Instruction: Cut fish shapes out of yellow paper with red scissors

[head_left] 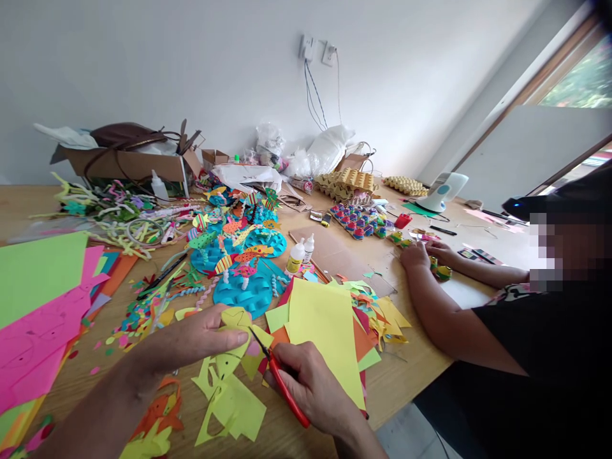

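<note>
My left hand (217,335) pinches a piece of yellow paper (234,317) with dark outlines drawn on it. In my right hand (310,382) are red-handled scissors (285,386), their dark tips at the right edge of that paper. Below my hands hangs or lies a partly cut yellow sheet (239,411) with a dark dot and lines; whether it is joined to the held piece I cannot tell. Cut orange paper shapes (161,408) lie under my left forearm. Just beyond my right hand is a stack topped by a yellow sheet (325,331).
Blue painted bases with paper fish (243,287) stand mid-table, glue bottles (295,256) beside them. Pink sheets (43,331) lie at left. Egg cartons (347,185) sit at the back. A co-worker's hands (423,254) hold small painted pieces at right.
</note>
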Demonstrator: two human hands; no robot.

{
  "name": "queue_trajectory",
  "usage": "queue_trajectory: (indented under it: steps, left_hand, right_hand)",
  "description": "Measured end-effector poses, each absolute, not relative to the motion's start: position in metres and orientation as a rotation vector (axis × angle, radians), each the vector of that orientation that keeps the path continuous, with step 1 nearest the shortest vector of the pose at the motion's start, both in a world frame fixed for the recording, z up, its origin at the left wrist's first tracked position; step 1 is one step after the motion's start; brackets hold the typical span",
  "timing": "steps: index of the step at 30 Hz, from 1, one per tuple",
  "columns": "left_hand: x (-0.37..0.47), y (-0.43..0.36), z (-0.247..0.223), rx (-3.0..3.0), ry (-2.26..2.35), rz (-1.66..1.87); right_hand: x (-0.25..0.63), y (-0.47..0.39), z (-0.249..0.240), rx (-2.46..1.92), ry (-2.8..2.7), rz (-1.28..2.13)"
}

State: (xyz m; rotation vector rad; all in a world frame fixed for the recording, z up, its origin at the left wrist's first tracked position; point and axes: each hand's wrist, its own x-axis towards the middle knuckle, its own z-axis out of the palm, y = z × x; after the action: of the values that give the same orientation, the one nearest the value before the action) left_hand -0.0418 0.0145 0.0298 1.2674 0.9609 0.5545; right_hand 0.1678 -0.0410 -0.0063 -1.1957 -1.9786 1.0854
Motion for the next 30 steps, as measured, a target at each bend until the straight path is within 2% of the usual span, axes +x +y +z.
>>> queue_trajectory:
  steps: [3,6,13,30]
  left_hand:
    - [-0.036,0.017,0.029,1.298,0.85,0.528]
    - [-0.026,0.016,0.026,1.238,0.738,0.703]
    - [-0.014,0.01,0.023,1.237,0.893,0.95]
    - [-0.016,0.01,0.036,1.183,0.867,0.82]
  right_hand:
    - [0.161,-0.041,-0.009,-1.198,-1.76,1.12]
    - [0.151,-0.04,-0.015,-1.166,-1.561,1.137]
    - [0.134,-0.04,-0.031,-1.166,-1.495,1.149]
    - [0.141,-0.043,-0.02,-1.124,-1.579,1.207]
